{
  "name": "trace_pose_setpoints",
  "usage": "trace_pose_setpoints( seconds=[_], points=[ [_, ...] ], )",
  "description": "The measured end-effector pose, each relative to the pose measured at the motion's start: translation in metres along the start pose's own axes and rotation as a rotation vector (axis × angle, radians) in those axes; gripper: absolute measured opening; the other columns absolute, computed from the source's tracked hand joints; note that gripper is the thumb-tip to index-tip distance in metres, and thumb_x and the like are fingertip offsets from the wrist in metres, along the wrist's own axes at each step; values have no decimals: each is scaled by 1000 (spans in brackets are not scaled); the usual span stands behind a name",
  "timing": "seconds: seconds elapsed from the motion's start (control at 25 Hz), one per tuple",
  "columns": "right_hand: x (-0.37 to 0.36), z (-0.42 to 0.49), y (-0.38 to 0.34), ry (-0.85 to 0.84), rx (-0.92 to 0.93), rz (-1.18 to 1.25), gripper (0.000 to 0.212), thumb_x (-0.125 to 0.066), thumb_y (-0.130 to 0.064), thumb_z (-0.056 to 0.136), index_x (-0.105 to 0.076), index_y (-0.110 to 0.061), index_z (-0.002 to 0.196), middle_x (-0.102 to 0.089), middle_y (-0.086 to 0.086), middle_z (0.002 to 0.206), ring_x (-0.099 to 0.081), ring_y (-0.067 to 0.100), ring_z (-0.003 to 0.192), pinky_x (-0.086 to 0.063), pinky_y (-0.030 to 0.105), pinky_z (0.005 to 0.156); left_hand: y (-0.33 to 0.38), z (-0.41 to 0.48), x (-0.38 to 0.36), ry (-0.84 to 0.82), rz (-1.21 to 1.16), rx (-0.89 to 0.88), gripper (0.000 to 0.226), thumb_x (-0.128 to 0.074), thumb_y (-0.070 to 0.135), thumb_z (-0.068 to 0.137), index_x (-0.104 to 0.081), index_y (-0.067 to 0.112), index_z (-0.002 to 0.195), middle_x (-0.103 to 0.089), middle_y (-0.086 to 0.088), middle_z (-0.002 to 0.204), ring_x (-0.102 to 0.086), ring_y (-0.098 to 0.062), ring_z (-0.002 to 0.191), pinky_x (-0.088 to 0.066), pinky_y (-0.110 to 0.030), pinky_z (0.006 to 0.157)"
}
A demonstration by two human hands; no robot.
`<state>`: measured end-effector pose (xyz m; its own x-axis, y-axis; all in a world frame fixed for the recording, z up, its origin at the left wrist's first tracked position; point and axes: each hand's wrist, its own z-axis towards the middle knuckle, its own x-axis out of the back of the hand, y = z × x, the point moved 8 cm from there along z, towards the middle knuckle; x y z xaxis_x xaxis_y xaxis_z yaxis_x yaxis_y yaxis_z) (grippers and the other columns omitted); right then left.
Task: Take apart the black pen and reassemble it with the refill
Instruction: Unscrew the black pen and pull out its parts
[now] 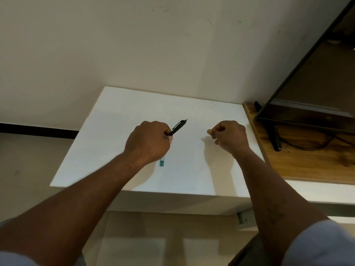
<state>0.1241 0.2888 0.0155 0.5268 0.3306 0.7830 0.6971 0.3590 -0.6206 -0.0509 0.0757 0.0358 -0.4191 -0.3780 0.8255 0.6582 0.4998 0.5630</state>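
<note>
Black pen (177, 127) first: which hand has it, and how?

Left hand (148, 142). Its fingers are curled tight round the lower part of the barrel, knuckles up. The clip and the clicker end stick out past the thumb, pointing up and to the right, away from the person.

And the pen, is it on the table?

No, it is tilted in the fist above the white table (115, 131), near the middle of the top.

What about the right hand (229, 136)?

Curled into a loose fist, thumb tip pressed against the forefinger, well apart from the pen. Whether anything tiny sits in that pinch, I cannot tell.

How do the arms lie?

Both forearms are bare and reach forward from the lower corners, with pale sleeves (324, 244) pushed up near the elbows. The left wrist hangs over the tabletop; the right hand hovers near the table's right edge and casts a shadow below it.

Anything else lying about?

A short teal piece (162, 162) lies flat on the table, just under the left wrist, and its far end is hidden by the hand. I cannot say what it is.

And around the table?

A plain wall behind it. On the right, touching the table's edge, is a wooden surface (307, 166) carrying a black stand (275, 139) with a dark cable (307, 145) trailing from it. A black skirting strip (38, 129) runs along the wall on the left.
</note>
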Motion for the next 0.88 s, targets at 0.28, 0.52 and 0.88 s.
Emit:
trace_pose_setpoints(
  seconds=[0.28,0.52,0.88],
  points=[
    [-20,-4,-8,11,119,-371,12,-78,-37,93,-77,-25,92,-75,0,94,-69,25,87,-53,32,71,-4,2,-2,-2,38,-7,17,-61,32,91,-77,31,97,-71,6,79,-65,-23,76,-49,-30,62],
    [-21,0,-4,-35,63,-342,23,-80,-48,88,-72,-29,98,-72,-1,101,-67,24,93,-51,33,74,-3,2,3,1,46,-16,17,-62,31,91,-77,30,98,-71,5,80,-65,-24,77,-47,-30,62],
    [34,-2,-31,72,36,220,24,-77,-48,91,-73,-26,84,-78,-6,77,-76,11,64,-65,42,78,-1,1,5,-4,37,-25,16,-63,34,93,-76,33,103,-72,6,87,-65,-24,81,-51,-32,69]
  ],
)
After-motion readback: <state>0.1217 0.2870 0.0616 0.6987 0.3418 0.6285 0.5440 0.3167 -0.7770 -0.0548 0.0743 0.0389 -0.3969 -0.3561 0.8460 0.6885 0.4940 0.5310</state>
